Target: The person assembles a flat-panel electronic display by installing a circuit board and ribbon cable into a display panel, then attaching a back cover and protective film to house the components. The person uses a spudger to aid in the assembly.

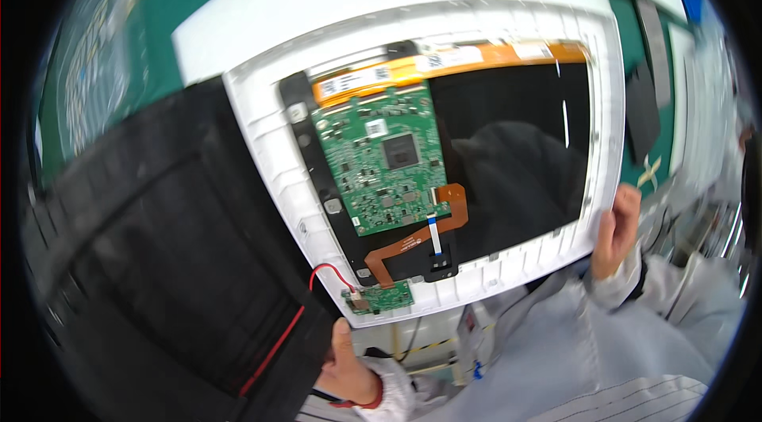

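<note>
White frame [520, 269] lies up-left of my right hand [617, 235] (nearer of the 2), long axis crosswise, lower-right edge pinched there, while my left hand [349, 374] shows a raised thumb, fingers I can't tell.

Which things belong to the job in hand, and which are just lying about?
Job, seemingly:
white frame
black screen
large green board
small green board
brown ribbon cable
red wire
black panel

Lying about, seemingly:
clear plastic
dark flat piece
grey strip

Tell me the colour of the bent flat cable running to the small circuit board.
The bent flat cable is copper-brown, best seen in the head view.
</note>
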{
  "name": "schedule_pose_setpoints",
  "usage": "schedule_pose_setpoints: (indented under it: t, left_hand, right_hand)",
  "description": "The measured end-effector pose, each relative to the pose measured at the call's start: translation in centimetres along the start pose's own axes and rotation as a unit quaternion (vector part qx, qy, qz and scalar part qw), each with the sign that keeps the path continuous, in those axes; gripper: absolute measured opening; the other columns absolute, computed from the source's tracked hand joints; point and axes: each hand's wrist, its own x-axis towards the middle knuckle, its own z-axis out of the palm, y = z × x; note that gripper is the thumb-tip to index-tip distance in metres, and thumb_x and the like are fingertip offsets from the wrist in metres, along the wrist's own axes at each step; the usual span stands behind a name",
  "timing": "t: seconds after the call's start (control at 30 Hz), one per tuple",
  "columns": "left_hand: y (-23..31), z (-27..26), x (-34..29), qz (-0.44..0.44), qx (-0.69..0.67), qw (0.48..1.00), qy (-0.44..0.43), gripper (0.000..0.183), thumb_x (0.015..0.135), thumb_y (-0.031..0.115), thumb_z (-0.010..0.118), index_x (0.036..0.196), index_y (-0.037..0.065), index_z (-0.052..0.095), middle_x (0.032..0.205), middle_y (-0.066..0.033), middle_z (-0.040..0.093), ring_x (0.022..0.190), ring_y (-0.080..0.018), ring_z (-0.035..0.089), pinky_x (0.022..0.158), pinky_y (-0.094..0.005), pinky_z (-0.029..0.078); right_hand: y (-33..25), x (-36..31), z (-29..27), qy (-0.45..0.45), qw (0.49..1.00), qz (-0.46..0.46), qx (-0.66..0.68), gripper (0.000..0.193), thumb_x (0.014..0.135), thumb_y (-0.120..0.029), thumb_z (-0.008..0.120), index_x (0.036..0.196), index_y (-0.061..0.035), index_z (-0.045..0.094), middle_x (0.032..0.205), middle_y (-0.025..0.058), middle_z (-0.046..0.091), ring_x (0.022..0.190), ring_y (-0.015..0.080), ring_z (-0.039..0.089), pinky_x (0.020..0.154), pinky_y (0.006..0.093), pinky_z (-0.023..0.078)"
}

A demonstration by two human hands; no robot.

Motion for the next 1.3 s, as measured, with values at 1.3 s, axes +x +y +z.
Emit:
schedule_pose_setpoints:
  t: [1.3]
  left_hand:
    - [1.1, -0.7, 1.2, -0.032, -0.018, 0.998, -0.054, 0.066, 0.069, -0.013, 0.064, 0.126, -0.006, 0.033, 0.122, -0.0201, 0.045, 0.102, -0.0251, 0.051, 0.09, -0.0336, 0.041]
  right_hand:
    - [-4.6, 4.9, -1.8, -0.091, 0.98, 0.172, -0.039, 0.008, 0.08, -0.003, 0.059, 0.08, 0.0001, 0.051, 0.073, 0.0021, 0.05, 0.065, 0.0077, 0.046, 0.054, 0.0193, 0.038]
